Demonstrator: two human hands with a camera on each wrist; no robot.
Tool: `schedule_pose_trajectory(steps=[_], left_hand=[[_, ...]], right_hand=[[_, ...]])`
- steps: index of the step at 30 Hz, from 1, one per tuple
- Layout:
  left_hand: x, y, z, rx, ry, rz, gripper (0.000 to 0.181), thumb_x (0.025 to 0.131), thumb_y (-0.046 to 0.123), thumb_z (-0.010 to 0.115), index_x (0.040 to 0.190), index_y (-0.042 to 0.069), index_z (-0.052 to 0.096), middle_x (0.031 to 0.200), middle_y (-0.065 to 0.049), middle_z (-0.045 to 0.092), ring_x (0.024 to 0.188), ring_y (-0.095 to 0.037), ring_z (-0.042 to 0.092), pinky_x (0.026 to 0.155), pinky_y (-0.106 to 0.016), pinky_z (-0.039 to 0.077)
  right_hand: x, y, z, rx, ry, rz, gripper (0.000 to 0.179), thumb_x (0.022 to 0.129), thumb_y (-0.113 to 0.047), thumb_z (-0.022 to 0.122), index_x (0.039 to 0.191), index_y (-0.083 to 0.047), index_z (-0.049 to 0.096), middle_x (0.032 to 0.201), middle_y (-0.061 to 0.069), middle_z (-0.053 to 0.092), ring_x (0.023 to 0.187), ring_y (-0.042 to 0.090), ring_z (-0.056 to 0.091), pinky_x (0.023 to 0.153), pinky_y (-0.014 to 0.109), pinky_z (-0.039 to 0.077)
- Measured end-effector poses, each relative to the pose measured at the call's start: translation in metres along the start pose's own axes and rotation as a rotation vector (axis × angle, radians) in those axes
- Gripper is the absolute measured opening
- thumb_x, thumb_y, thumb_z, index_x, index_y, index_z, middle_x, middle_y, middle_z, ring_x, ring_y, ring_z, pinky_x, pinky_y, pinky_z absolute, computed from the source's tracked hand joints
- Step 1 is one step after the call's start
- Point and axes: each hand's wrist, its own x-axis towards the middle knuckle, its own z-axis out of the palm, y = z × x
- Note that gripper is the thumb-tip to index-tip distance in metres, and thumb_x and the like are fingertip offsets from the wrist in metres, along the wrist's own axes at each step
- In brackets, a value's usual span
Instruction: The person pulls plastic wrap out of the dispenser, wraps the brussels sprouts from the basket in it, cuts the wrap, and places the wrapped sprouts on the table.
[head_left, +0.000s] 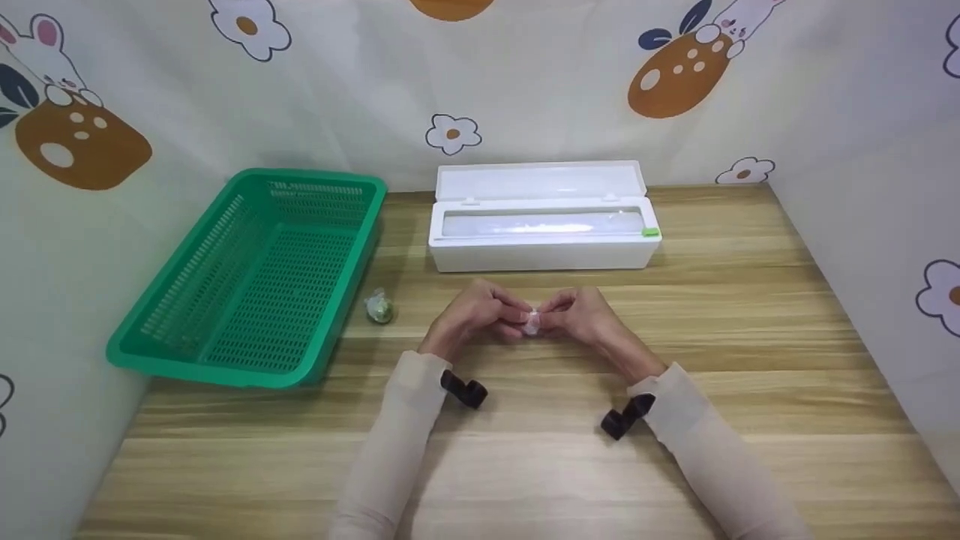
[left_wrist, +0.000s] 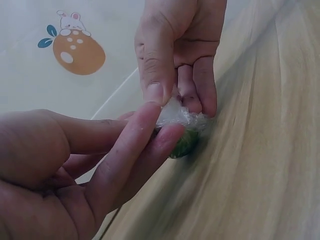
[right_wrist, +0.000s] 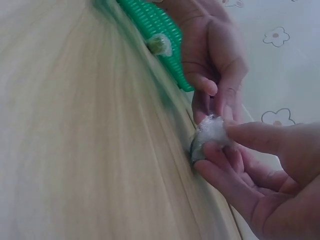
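In front of the white box, both hands meet over a small round green item in crumpled cling film point(head_left: 532, 324). My left hand point(head_left: 480, 313) pinches the gathered film from the left, and my right hand point(head_left: 589, 319) pinches it from the other side. The left wrist view shows the green underside point(left_wrist: 184, 145) below the bunched film, close over the table. Fingers of both hands cover part of the wrapping. A second film-wrapped green item point(head_left: 379, 307) lies to the left, beside the basket; the right wrist view shows it point(right_wrist: 159, 45) too.
A green slotted basket point(head_left: 330, 330) stands at the left of the wooden table point(head_left: 540, 465). Behind the hands is a white cling film box point(head_left: 540, 256), lid raised, film roll inside, with a green slider at its right end. Patterned cloth point(head_left: 360, 97) borders the table.
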Motion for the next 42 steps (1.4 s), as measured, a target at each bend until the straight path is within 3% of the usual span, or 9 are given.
schedule_pose_trajectory(steps=[6,14,20,25,30,36,42], left_hand=[[0.001,0.0,-0.002,0.009,0.016,-0.019,0.019,0.087,-0.002,0.073,0.105,0.0,0.077,0.103,-0.018,0.076,0.067,-0.016,0.074,0.068,-0.029,0.062],[0.002,0.0,-0.006,0.011,-0.017,-0.015,0.021,0.091,0.004,0.07,0.112,0.002,0.074,0.103,-0.017,0.076,0.066,-0.016,0.073,0.067,-0.03,0.062],[0.005,-0.006,-0.01,-0.112,-0.032,-0.034,0.03,0.099,0.024,0.063,0.115,0.0,0.071,0.091,-0.016,0.076,0.072,-0.019,0.075,0.062,-0.031,0.062],[0.009,-0.01,-0.012,-0.205,-0.117,-0.046,0.043,0.102,0.037,0.058,0.118,-0.001,0.066,0.1,-0.019,0.076,0.081,-0.026,0.076,0.069,-0.037,0.063],[0.011,-0.009,-0.016,-0.309,-0.121,-0.03,0.036,0.101,0.026,0.061,0.121,-0.003,0.064,0.094,-0.014,0.075,0.079,-0.023,0.075,0.071,-0.033,0.063],[0.01,-0.007,-0.014,-0.41,-0.084,0.036,0.034,0.097,0.01,0.065,0.125,-0.008,0.06,0.102,-0.014,0.071,0.085,-0.023,0.074,0.081,-0.034,0.062],[0.008,-0.004,-0.013,-0.378,-0.017,0.057,0.038,0.09,0.002,0.072,0.125,-0.007,0.063,0.108,-0.018,0.072,0.086,-0.022,0.074,0.078,-0.032,0.062]], right_hand=[[0.002,0.003,0.001,0.132,-0.017,0.015,0.016,0.089,-0.002,0.072,0.101,0.009,0.072,0.083,0.007,0.076,0.074,0.015,0.074,0.075,0.031,0.062],[0.005,0.003,-0.001,0.189,0.0,0.044,0.021,0.092,-0.005,0.071,0.106,0.01,0.07,0.083,0.008,0.076,0.074,0.015,0.074,0.077,0.031,0.062],[0.0,-0.005,-0.008,0.19,0.028,0.04,0.026,0.091,-0.011,0.074,0.111,0.004,0.07,0.092,0.005,0.076,0.083,0.017,0.074,0.081,0.035,0.062],[-0.001,-0.007,-0.009,0.2,0.012,-0.007,0.023,0.089,-0.018,0.077,0.107,-0.005,0.073,0.097,0.002,0.076,0.093,0.023,0.072,0.085,0.037,0.061],[0.0,-0.005,-0.009,0.16,-0.001,-0.032,0.025,0.089,-0.02,0.077,0.109,-0.006,0.074,0.099,0.001,0.076,0.093,0.022,0.07,0.084,0.036,0.06],[0.001,-0.005,-0.009,0.168,0.0,0.027,0.023,0.094,-0.022,0.069,0.111,-0.006,0.072,0.103,0.004,0.076,0.097,0.022,0.072,0.084,0.038,0.061],[-0.001,-0.006,-0.008,0.174,-0.012,0.021,0.032,0.091,-0.024,0.074,0.116,-0.005,0.069,0.113,0.01,0.074,0.101,0.025,0.072,0.086,0.039,0.06]])
